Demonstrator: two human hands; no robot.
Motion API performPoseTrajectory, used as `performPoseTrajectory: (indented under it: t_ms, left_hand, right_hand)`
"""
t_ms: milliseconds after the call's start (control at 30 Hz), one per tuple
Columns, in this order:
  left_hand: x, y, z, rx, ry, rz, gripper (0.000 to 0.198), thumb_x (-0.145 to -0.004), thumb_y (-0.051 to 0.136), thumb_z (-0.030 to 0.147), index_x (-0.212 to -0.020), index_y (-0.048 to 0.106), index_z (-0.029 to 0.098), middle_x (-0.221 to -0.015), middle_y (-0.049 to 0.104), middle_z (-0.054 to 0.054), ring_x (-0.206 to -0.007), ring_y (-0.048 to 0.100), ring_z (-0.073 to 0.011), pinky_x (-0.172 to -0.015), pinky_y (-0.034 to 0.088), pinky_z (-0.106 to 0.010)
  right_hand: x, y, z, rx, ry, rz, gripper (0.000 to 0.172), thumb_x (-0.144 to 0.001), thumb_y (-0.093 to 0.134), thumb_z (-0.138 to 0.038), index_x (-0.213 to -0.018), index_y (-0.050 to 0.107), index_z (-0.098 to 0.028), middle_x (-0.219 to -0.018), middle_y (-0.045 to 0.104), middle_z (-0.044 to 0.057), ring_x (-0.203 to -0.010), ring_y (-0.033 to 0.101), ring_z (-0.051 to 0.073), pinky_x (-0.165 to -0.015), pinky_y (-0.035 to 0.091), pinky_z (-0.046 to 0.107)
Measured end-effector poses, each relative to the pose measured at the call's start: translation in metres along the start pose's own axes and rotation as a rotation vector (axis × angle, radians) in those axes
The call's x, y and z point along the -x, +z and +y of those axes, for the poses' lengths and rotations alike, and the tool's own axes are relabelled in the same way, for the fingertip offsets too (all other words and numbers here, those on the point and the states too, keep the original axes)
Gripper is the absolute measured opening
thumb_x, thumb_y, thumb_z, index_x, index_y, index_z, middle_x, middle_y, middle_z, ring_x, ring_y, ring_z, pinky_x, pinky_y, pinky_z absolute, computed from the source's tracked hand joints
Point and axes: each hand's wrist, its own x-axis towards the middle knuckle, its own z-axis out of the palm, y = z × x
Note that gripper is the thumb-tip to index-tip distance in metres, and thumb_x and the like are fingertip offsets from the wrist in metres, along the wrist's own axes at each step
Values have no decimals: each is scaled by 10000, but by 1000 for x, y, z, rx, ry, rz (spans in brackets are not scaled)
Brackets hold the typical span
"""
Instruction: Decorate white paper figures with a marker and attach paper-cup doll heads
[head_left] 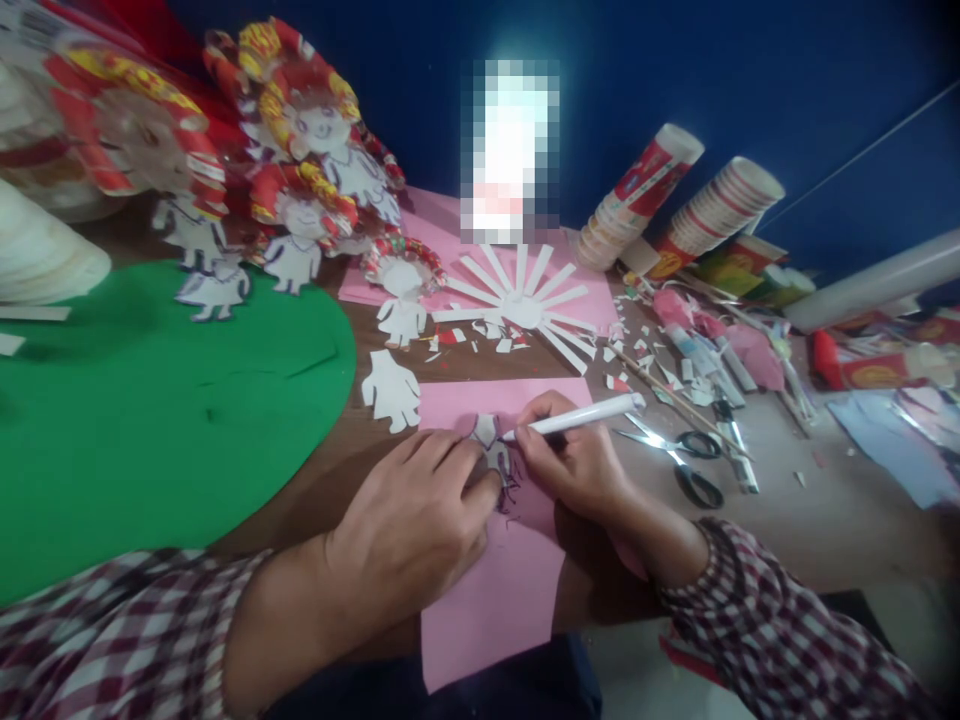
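Observation:
My right hand [574, 465] pinches a white marker pen [585, 412], its tip touching the edge of a small white paper cutout [493, 455] shaped like a body. With curled fingers my left hand [420, 500] presses that cutout down; part of it is hidden under the fingers. Beneath both lies a pink sheet of paper [487, 620] with dark ink strokes beside the cutout. Just above my left hand, a second plain white cutout [391, 390] rests on the table. Behind it lies a doll cutout with a coloured ring round its head [403, 300].
A large green paper disc [150, 400] covers the left side. Finished paper dolls [296, 240] stand behind it. A strip-cut paper cup [521, 310] lies spread on pink sheets. Scissors [682, 455], paper scraps and stacked paper cups [720, 215] are to the right.

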Motion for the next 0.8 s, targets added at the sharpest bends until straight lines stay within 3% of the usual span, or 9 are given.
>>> performPoseTrajectory:
  t_ms: [400, 600, 800]
  left_hand:
    - [0, 0, 0, 19, 13, 39, 196, -825, 520, 214, -958, 655, 163, -921, 602, -116, -934, 570, -301, -800, 522, -474]
    - [0, 0, 1, 20, 5, 29, 194, -840, 503, 228, -945, 656, 171, -935, 606, -117, -921, 569, -287, -801, 517, -471]
    - [0, 0, 0, -6, 4, 18, 206, -826, 529, 234, -976, 656, 174, -948, 605, -111, -976, 565, -294, -840, 514, -463]
  right_hand:
    - [-2, 4, 2, 7, -35, 7, 69, -843, 547, -174, -781, 537, -202, -643, 541, -35, -557, 490, 94, -513, 394, 197]
    - [1, 0, 0, -60, 28, 9, 79, -873, 543, -240, -805, 533, -202, -601, 522, -39, -500, 459, 90, -461, 363, 197]
    - [0, 2, -2, -40, -39, -4, 67, -856, 537, -183, -791, 532, -200, -637, 547, -34, -544, 493, 93, -503, 393, 199]
